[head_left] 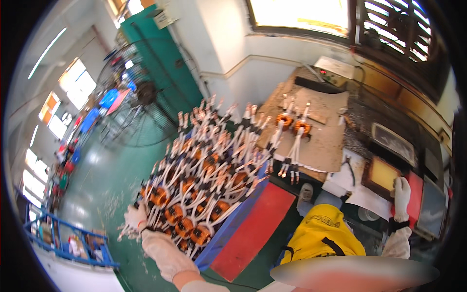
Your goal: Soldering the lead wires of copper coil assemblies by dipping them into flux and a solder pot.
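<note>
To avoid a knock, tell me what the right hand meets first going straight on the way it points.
The right hand would most likely meet the pale-framed grey panel just ahead; the dark-rimmed yellow square sits close beside it, and depth is hard to judge.

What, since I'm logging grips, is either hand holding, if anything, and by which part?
It cannot be told at this size: the left hand is at the coil pile, the right hand at the brown-framed yellow panel.
</note>
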Tool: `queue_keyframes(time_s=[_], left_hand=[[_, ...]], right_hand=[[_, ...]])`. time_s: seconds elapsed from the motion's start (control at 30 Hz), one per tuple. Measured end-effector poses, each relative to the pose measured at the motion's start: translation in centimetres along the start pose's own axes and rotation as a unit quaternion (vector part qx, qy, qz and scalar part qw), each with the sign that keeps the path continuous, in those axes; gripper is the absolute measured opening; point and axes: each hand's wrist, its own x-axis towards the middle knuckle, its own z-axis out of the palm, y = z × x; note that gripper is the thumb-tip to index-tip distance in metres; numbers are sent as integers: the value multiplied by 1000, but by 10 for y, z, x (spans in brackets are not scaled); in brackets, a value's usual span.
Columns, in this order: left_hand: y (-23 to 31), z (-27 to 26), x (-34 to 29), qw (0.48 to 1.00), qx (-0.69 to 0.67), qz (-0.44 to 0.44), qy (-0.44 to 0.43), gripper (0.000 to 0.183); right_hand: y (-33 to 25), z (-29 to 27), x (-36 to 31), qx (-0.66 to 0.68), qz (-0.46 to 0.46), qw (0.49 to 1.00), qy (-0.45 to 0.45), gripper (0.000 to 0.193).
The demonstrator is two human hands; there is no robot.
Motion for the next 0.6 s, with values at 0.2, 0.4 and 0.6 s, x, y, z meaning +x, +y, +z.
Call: queue_keyframes(time_s=[0.2, 0.4, 0.6], left_hand=[[17, -7, -20, 996, 48, 19, 78, 59], [31, -20, -44, 995, 30, 49, 82, 58], [32, -66, -41, 991, -76, -87, 63, 47]], right_hand=[[22, -10, -14, 85, 73, 994, 0, 20], [62, -7, -15, 40, 53, 998, -7, 27], [74, -6, 26, 49, 19, 998, -46, 25]])
